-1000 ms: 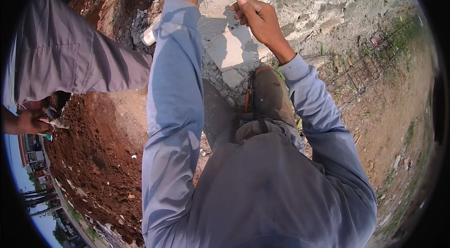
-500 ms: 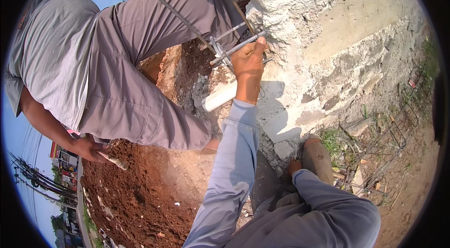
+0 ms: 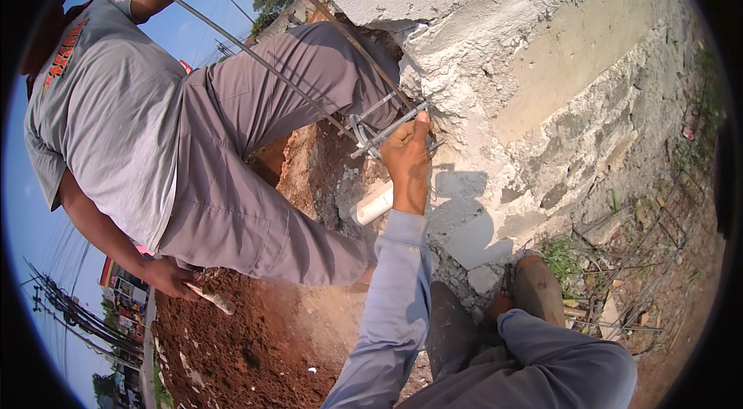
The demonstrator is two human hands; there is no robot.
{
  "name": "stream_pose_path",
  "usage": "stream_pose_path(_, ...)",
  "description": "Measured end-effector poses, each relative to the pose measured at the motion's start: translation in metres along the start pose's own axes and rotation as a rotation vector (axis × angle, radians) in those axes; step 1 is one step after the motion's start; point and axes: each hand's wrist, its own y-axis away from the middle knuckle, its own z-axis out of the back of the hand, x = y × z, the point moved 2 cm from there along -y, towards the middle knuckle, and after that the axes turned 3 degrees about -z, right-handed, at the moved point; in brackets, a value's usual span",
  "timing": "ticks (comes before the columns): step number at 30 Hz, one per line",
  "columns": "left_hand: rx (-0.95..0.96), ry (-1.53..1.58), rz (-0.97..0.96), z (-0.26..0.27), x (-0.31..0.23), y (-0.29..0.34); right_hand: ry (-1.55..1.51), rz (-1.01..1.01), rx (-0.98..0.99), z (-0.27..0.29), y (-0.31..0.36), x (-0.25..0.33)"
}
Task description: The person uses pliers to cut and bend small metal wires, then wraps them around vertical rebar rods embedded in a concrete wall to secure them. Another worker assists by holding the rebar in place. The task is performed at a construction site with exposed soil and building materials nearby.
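Observation:
My left hand [image 3: 406,154] is closed on the bent grey end of a steel rebar frame [image 3: 387,130], thumb laid along a short bar. Two long rods slope up and left from this frame, one grey [image 3: 248,53] and one rusty [image 3: 333,18]. Just below my left wrist, a white pipe [image 3: 373,204] pokes out beside the broken wall. My right hand [image 3: 501,305] is low by my shin, near a small dark object. Its fingers are mostly hidden, so its grip is unclear.
A co-worker in a grey shirt [image 3: 116,123] leans in at left; one hand [image 3: 172,279] holds a short pale-ended stick [image 3: 215,301]. A rough concrete wall [image 3: 526,92] stands at right. Red-brown soil [image 3: 240,347] lies below left, with thin rods and rubble [image 3: 619,293] at lower right.
The view has shifted, so the scene sits lower and slightly right. More of the co-worker's raised arm shows at top left. My left hand keeps its hold on the rebar frame.

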Motion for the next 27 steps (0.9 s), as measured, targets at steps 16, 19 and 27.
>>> stream_pose_path(16,-0.241,0.037,-0.077,0.01,0.033,0.003,-1.702,0.12,0.47,0.322,0.136,0.035)
stream_pose_path(19,-0.16,0.149,0.027,0.014,0.033,0.004,-1.504,0.262,0.428,0.384,0.138,0.051)
stream_pose_path(27,0.093,0.653,0.299,0.017,0.021,0.007,-1.12,0.522,0.289,0.525,0.117,0.12)
